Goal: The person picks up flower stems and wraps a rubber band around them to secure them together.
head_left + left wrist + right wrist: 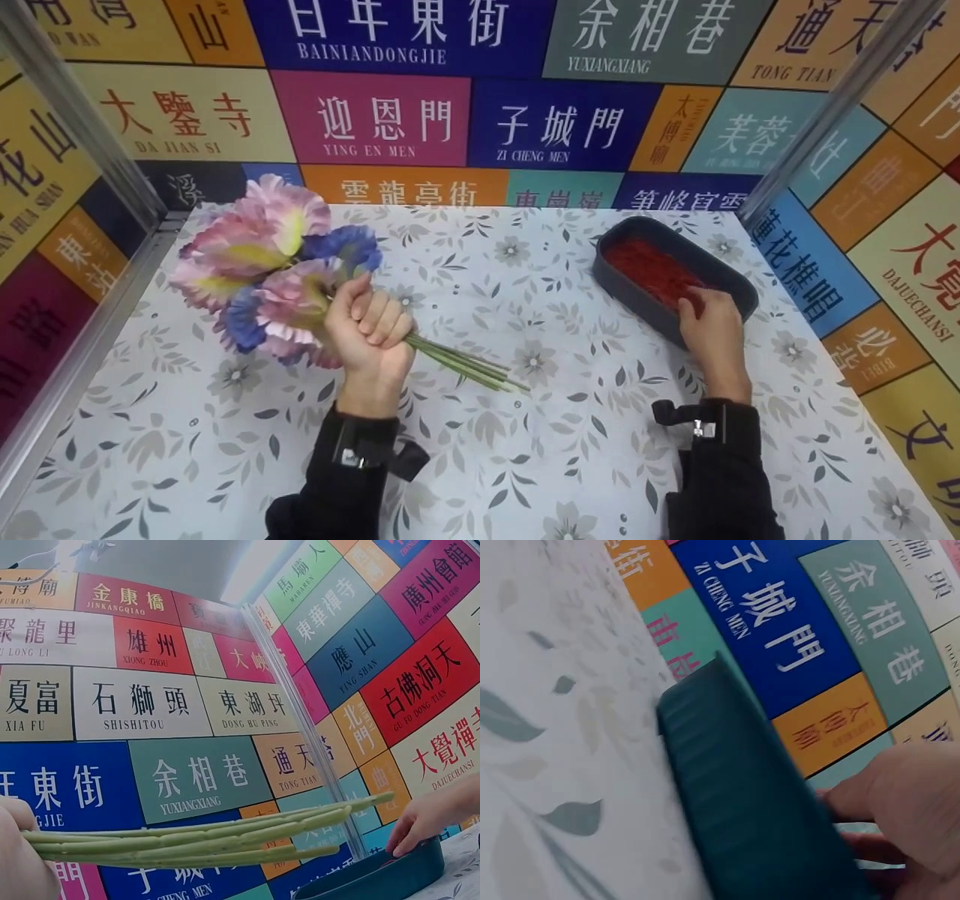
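Two hands: our left hand (371, 330) grips the flowers (289, 217), stems (465, 362) slanting rightward and toward us, well apart from the box (637, 304); our right hand (716, 330) is nearer, fingertips inside its right end, whether pinching red filling (646, 266) we cannot tell.

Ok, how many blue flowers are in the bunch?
2 visible: one blue flower just above the left hand, another blue flower farther left and lower. More may be hidden behind pink petals.
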Available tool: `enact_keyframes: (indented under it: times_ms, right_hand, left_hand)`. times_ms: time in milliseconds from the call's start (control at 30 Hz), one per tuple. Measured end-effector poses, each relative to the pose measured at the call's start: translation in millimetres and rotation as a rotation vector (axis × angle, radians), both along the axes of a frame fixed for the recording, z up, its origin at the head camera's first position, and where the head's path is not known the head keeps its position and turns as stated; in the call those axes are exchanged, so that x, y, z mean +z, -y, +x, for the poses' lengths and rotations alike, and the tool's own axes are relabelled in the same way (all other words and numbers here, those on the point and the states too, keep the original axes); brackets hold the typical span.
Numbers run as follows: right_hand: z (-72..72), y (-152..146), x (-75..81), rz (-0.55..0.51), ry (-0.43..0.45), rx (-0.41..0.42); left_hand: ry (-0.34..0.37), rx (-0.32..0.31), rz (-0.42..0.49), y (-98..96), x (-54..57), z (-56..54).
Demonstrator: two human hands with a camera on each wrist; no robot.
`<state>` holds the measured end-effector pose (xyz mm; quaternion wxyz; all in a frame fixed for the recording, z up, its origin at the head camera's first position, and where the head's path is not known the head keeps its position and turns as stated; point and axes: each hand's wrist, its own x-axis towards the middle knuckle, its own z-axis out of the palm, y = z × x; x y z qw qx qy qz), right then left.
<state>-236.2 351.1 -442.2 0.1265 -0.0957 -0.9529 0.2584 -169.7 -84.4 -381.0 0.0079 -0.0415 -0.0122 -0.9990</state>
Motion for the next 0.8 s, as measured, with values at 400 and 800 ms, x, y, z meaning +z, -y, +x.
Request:
enact_keyframes:
  times_ms: [400,800]
  right_hand:
    - [-4.6,5.5,-11.1,0.107,0.062,-0.028]
    - [-6.4,1.8,-7.7,0.093,0.092,0.009]
  left_hand:
    - [0.033,-0.009,0.016,0.4,1.5,0.3]
    - [0.027,-0.012,0.008,0.8,0.2,-0.8]
